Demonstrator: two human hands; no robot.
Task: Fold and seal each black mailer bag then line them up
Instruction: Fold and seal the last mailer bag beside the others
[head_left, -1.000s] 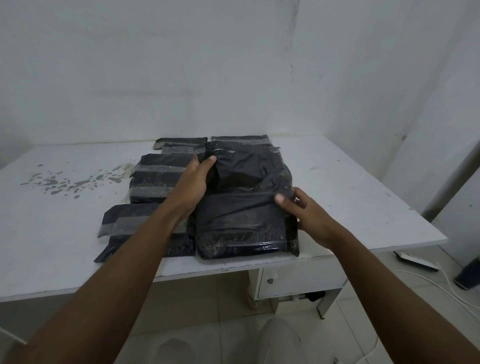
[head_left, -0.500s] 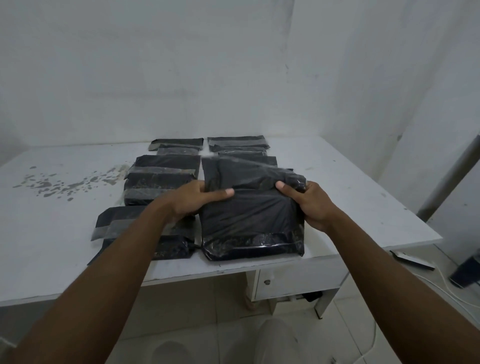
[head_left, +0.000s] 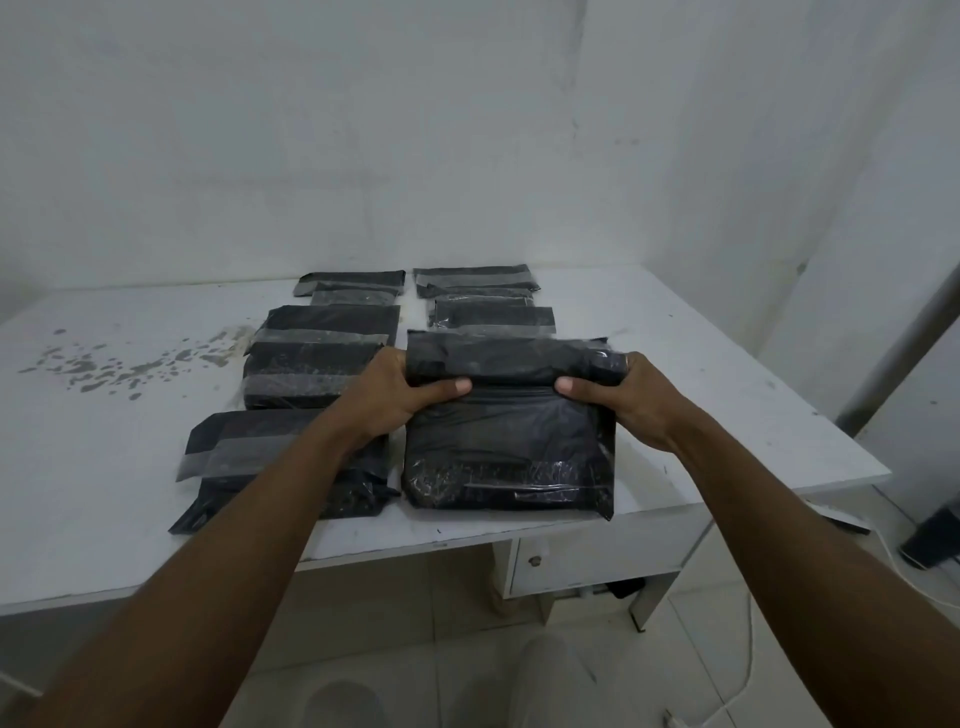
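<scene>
A filled black mailer bag (head_left: 506, 452) lies near the front edge of the white table (head_left: 130, 499), right of centre. Its top flap is folded down toward me. My left hand (head_left: 402, 397) grips the flap's left end, thumb on top of the fold. My right hand (head_left: 626, 397) grips the right end the same way. Several other black mailer bags lie in two columns: one at the near left (head_left: 249, 457), one in the left column's middle (head_left: 317, 358), and smaller ones at the back (head_left: 491, 317).
Grey flaked patches (head_left: 119, 364) mark the tabletop at the left. A small white drawer unit (head_left: 576, 566) sits under the table. A white cable (head_left: 893, 577) and a dark object lie on the tiled floor at the right. Walls close the back and right.
Both hands have brought the bag's flap down over its body and moved apart to the fold's two ends. The bags behind it have come into view.
</scene>
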